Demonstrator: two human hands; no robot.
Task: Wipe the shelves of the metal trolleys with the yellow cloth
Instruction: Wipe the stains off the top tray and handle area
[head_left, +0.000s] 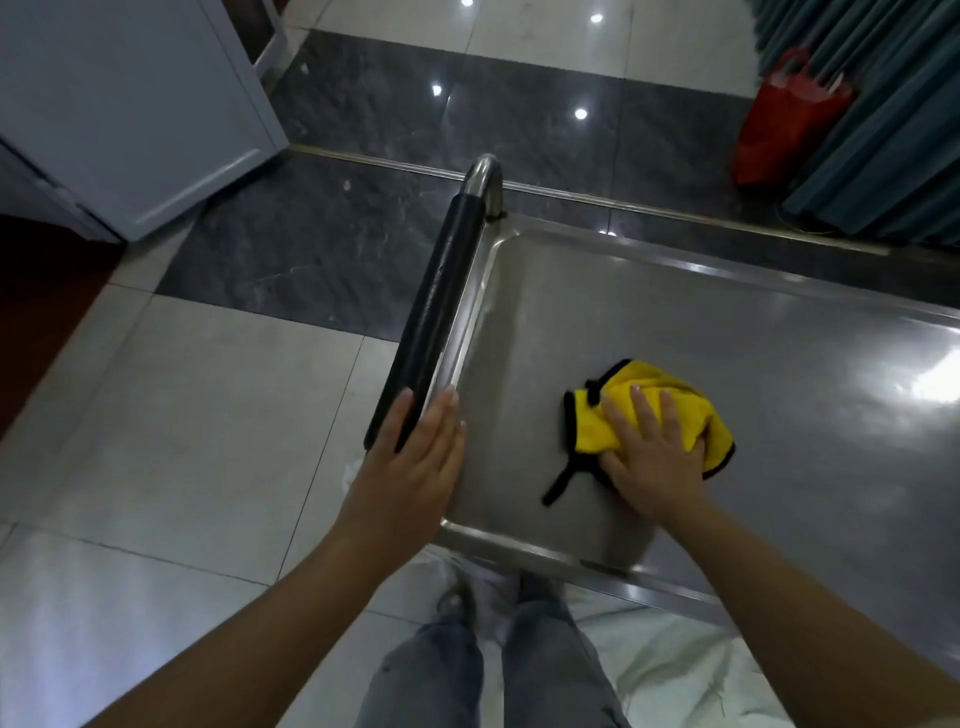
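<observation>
While the left hand (415, 457) lies flat-fingered against the handle (431, 322) at nine o'clock, likely steadying the trolley, the right hand (654, 457) presses spread fingers on the yellow cloth (649, 402) mid-shelf (701, 322).

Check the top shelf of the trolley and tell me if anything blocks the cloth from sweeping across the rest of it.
Nothing visible does. The right hand presses the yellow cloth onto the top shelf, and the metal around it is bare as far as the frame shows. The left hand rests on the handle, off the tray.
</observation>
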